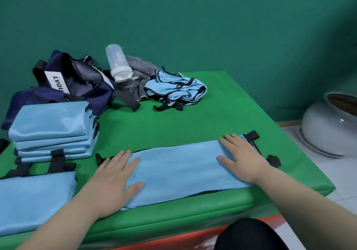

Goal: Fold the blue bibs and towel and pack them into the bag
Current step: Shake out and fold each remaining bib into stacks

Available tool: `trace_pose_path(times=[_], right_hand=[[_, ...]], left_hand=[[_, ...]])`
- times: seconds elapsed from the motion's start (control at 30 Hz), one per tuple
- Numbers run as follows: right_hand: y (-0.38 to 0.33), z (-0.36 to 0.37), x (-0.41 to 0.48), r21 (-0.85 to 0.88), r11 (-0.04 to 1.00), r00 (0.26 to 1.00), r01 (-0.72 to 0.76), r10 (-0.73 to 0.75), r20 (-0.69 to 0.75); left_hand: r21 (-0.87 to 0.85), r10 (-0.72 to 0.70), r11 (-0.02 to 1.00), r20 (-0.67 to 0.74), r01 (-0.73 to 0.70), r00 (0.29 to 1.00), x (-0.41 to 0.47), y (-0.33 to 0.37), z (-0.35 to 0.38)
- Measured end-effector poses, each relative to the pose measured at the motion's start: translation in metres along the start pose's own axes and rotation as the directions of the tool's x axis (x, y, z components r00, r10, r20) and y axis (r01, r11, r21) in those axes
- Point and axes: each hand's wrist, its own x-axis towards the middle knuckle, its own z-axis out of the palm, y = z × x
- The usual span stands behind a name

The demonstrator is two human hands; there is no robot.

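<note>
On my feed I see a green padded tabletop (173, 124) against a teal wall, viewed from above. A folded blue bib (179, 168) lies as a long strip across the near edge, its black straps poking out at both ends. The left hand (114, 174) lies flat on the strip's left end and the right hand (243, 157) flat on its right end; the fingers (228, 139) of both are straight and slightly spread, pressing the cloth and gripping nothing. To the left sits a stack of folded blue bibs (52, 131), and nearer the camera another blue bib (32, 197) lies flat, partly under the left forearm. Behind the stack, a navy bag (77, 83) slumps open (a white label on it reads "LVQU", the rest hidden). Beside the bag a translucent bottle (117, 64) leans cap-down on a grey striped towel (139, 72), and just right of that is a crumpled heap of unfolded blue bibs (173, 89). On the floor to the right stands a white ceramic pot (328, 128).
</note>
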Motion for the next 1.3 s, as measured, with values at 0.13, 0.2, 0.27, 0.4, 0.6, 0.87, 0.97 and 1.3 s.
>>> trace_pose_path(times=[0.13,0.2,0.27,0.4,0.6,0.87,0.97,1.3], right_hand=[[0.023,-0.006,0.005,0.058,0.998,1.000,0.012,-0.013,0.003],[0.029,-0.006,0.008,0.063,0.998,1.000,0.012,-0.013,0.011],[0.030,-0.005,0.009,0.055,0.998,1.000,0.013,-0.014,0.017],[0.022,-0.011,0.009,-0.045,0.999,0.995,0.013,-0.008,0.098],[-0.035,-0.016,0.010,-0.218,0.974,0.997,0.059,-0.049,0.051],[-0.181,0.014,-0.037,0.189,0.889,0.906,0.416,-0.423,-0.004],[-0.195,0.024,-0.032,0.206,0.898,0.920,0.389,-0.389,-0.042],[-0.193,0.041,-0.032,0.171,0.930,0.941,0.324,-0.300,-0.154]], left_hand=[[-0.054,-0.007,0.998,-0.013,0.006,1.000,-0.006,0.019,0.004],[-0.069,-0.027,0.997,-0.020,0.026,0.999,-0.005,0.022,0.005],[-0.059,-0.059,0.997,-0.020,0.058,0.998,-0.005,0.023,0.007],[-0.096,-0.096,0.991,-0.025,0.093,0.995,-0.008,0.024,0.006],[-0.186,-0.028,0.982,-0.066,0.016,0.997,-0.009,0.017,-0.004],[-0.305,0.108,0.942,-0.116,-0.139,0.987,-0.031,-0.018,-0.028],[-0.310,0.148,0.931,-0.156,-0.191,0.977,-0.038,-0.022,-0.034],[-0.240,0.309,0.911,-0.145,-0.336,0.940,-0.042,-0.007,-0.021]])
